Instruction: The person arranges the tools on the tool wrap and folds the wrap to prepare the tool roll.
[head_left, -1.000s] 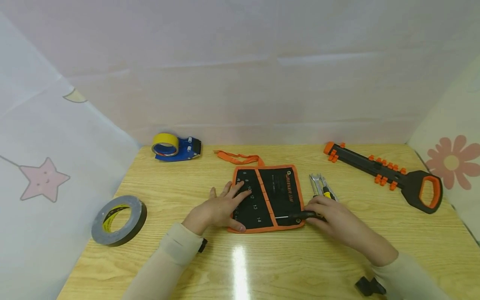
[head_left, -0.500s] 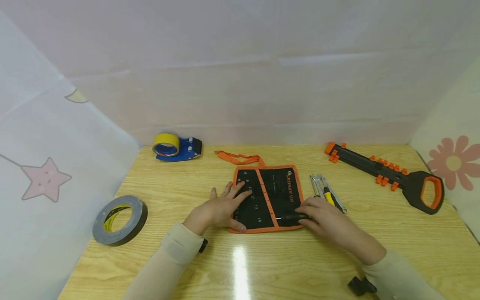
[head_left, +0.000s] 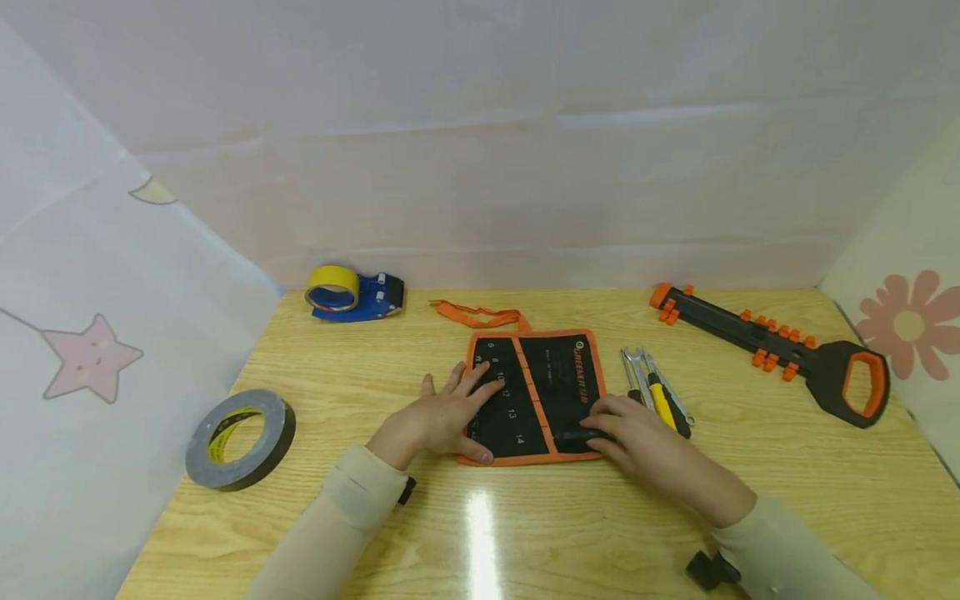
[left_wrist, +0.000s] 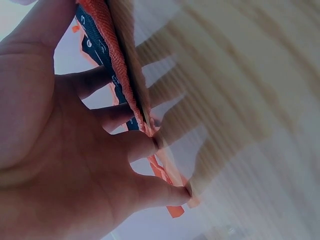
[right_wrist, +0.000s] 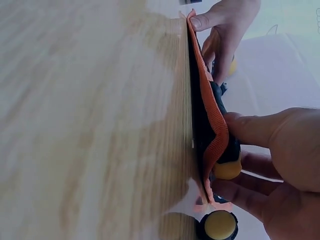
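A black tool pouch (head_left: 558, 367) with orange edging and printed numbers lies flat on the table. My left hand (head_left: 438, 417) rests on its left part with fingers spread; in the left wrist view the straight fingers (left_wrist: 155, 192) reach over the orange edge. At the pouch's lower right, my right hand (head_left: 641, 437) grips a screwdriver by its black handle (head_left: 573, 437). The handle's yellow butt (right_wrist: 228, 171) shows between thumb and fingers in the right wrist view. Its shaft is out of sight, with the handle close to the orange middle band.
Right of the pouch lie metal wrenches (head_left: 634, 364) and a yellow-and-black handled tool (head_left: 661, 404). A black and orange rack (head_left: 750, 337) lies farther right. Grey tape (head_left: 240, 440) is at left, a blue tape dispenser (head_left: 371, 298) behind. An orange strap (head_left: 480, 317) trails from the pouch.
My right hand has slid left with the screwdriver, and its shaft has gone from view near the orange band. More of the yellow-and-black tool shows. My left hand has stayed put.
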